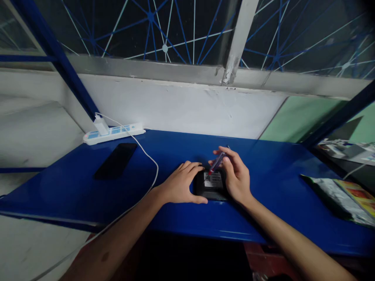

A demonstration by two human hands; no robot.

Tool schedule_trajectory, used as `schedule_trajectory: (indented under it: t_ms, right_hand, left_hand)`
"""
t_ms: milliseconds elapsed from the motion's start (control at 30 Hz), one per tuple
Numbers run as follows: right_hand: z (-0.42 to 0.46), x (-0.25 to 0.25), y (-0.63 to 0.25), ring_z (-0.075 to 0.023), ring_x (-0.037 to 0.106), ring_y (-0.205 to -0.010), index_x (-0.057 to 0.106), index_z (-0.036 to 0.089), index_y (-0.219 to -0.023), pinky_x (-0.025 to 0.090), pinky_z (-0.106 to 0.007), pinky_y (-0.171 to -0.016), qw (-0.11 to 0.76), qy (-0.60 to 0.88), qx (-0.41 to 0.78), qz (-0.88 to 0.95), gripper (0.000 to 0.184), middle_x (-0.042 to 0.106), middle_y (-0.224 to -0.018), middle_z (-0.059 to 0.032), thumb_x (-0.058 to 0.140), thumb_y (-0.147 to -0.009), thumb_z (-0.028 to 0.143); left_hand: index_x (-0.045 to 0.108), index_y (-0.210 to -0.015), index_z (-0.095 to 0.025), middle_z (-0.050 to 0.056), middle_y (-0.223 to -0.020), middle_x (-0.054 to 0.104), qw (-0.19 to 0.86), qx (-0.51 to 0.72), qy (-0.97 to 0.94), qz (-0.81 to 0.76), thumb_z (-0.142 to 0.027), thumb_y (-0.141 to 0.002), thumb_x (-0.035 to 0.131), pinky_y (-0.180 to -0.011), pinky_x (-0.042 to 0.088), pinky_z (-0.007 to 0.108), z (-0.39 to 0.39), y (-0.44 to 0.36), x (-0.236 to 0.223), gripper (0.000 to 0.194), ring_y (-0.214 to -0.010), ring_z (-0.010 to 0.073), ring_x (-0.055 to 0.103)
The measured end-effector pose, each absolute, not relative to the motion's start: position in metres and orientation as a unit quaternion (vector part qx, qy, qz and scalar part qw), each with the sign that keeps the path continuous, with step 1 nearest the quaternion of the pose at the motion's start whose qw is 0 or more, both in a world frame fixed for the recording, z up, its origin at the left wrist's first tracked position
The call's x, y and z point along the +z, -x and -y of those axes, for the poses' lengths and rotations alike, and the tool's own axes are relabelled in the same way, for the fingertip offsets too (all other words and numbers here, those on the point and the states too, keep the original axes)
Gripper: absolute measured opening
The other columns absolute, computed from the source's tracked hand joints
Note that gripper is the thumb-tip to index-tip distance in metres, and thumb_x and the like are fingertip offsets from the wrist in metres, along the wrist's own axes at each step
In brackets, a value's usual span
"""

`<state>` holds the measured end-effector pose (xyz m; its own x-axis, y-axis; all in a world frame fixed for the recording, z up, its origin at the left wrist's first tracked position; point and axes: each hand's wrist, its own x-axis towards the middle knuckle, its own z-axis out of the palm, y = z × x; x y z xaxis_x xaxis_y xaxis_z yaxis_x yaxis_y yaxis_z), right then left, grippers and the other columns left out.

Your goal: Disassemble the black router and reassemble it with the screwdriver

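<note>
A small black box-shaped device (215, 193) lies on the blue table with a white printed label (213, 180) facing up. My left hand (183, 182) grips its left side, fingers at the far edge and thumb along the near edge. In my right hand (236, 177) is a screwdriver (217, 162) with a clear purplish handle and a red collar, held tilted between thumb and fingers. Its thin shaft points down at the left part of the device; whether the tip touches is too small to tell. The right hand's lower side rests by the device's right edge.
A black phone (115, 160) lies at the left of the blue table (181, 218). Behind it sits a white power strip (114, 133) with a plugged-in charger (101, 125). A white cable (157, 168) runs past my left forearm. A shiny packet (342, 197) lies at the right.
</note>
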<state>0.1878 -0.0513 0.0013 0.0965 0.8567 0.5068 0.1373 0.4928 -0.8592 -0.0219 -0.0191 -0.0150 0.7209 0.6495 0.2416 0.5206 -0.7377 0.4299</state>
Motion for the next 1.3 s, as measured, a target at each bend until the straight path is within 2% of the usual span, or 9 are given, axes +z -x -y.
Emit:
schedule_trajectory:
  t_ms: [133, 300, 500, 867, 1000, 1133, 1200, 1300]
  right_hand:
    - [0.0503, 0.0028, -0.1868, -0.0174, 0.074, -0.088, 0.060, 0.029, -0.131, 0.063, -0.038, -0.083, 0.614, 0.406, 0.281, 0.616, 0.031, 0.073, -0.109, -0.0047, 0.053, -0.101, 0.036]
    - [0.0443, -0.0027, -0.1917, -0.0166, 0.070, -0.083, 0.066, 0.029, -0.120, 0.060, -0.036, -0.079, 0.613, 0.446, 0.201, 0.620, 0.027, 0.068, -0.099, -0.0026, 0.065, -0.094, 0.036]
    - [0.0455, -0.0031, -0.1926, -0.0172, 0.073, -0.088, 0.062, 0.029, -0.124, 0.059, -0.037, -0.082, 0.603, 0.429, 0.239, 0.628, 0.027, 0.070, -0.108, -0.0042, 0.056, -0.099, 0.037]
    - [0.0505, 0.0042, -0.1881, -0.0182, 0.077, -0.091, 0.060, 0.029, -0.125, 0.063, -0.041, -0.086, 0.625, 0.393, 0.319, 0.594, 0.027, 0.073, -0.120, -0.0057, 0.051, -0.101, 0.037]
    - [0.0466, 0.0017, -0.1900, -0.0170, 0.074, -0.086, 0.060, 0.029, -0.128, 0.062, -0.037, -0.081, 0.625, 0.416, 0.268, 0.604, 0.031, 0.073, -0.106, -0.0035, 0.059, -0.097, 0.034]
    - [0.0432, -0.0018, -0.1930, -0.0153, 0.069, -0.080, 0.067, 0.028, -0.114, 0.059, -0.033, -0.077, 0.624, 0.455, 0.183, 0.609, 0.022, 0.070, -0.097, -0.0016, 0.066, -0.093, 0.035]
    - [0.0442, -0.0016, -0.1934, -0.0156, 0.070, -0.079, 0.067, 0.027, -0.114, 0.059, -0.034, -0.077, 0.616, 0.451, 0.202, 0.613, 0.021, 0.071, -0.098, -0.0023, 0.062, -0.096, 0.037]
    - [0.0470, -0.0002, -0.1924, -0.0168, 0.074, -0.085, 0.063, 0.027, -0.124, 0.061, -0.036, -0.081, 0.616, 0.426, 0.274, 0.603, 0.028, 0.071, -0.112, -0.0053, 0.051, -0.101, 0.039]
  left_hand:
    - [0.048, -0.142, -0.021, 0.015, -0.146, 0.051, 0.160, 0.199, -0.913, -0.319, -0.073, -0.068, 0.076, -0.113, 0.039, 0.057, 0.0189, 0.0221, -0.0166, 0.095, -0.132, 0.0385, 0.047]
    - [0.048, -0.142, -0.020, 0.016, -0.145, 0.051, 0.153, 0.195, -0.915, -0.320, -0.074, -0.068, 0.076, -0.113, 0.040, 0.056, 0.0187, 0.0223, -0.0175, 0.095, -0.132, 0.0382, 0.047]
    - [0.048, -0.141, -0.017, 0.018, -0.145, 0.051, 0.155, 0.188, -0.915, -0.322, -0.072, -0.068, 0.078, -0.112, 0.041, 0.056, 0.0188, 0.0225, -0.0159, 0.096, -0.132, 0.0376, 0.047]
    - [0.049, -0.141, -0.017, 0.017, -0.145, 0.051, 0.153, 0.185, -0.915, -0.325, -0.072, -0.068, 0.077, -0.113, 0.040, 0.056, 0.0196, 0.0222, -0.0135, 0.095, -0.132, 0.0375, 0.048]
    - [0.049, -0.142, -0.020, 0.016, -0.147, 0.051, 0.155, 0.191, -0.915, -0.321, -0.073, -0.068, 0.076, -0.113, 0.039, 0.057, 0.0188, 0.0226, -0.0153, 0.095, -0.133, 0.0383, 0.047]
    - [0.049, -0.142, -0.019, 0.017, -0.148, 0.050, 0.150, 0.187, -0.915, -0.324, -0.074, -0.068, 0.076, -0.114, 0.038, 0.058, 0.0190, 0.0222, -0.0151, 0.096, -0.135, 0.0391, 0.045]
    - [0.049, -0.142, -0.019, 0.017, -0.148, 0.050, 0.152, 0.186, -0.914, -0.325, -0.074, -0.068, 0.076, -0.114, 0.038, 0.057, 0.0193, 0.0218, -0.0143, 0.096, -0.135, 0.0390, 0.045]
    - [0.049, -0.141, -0.019, 0.017, -0.147, 0.050, 0.157, 0.184, -0.914, -0.326, -0.073, -0.069, 0.076, -0.113, 0.039, 0.057, 0.0195, 0.0217, -0.0136, 0.094, -0.134, 0.0384, 0.047]
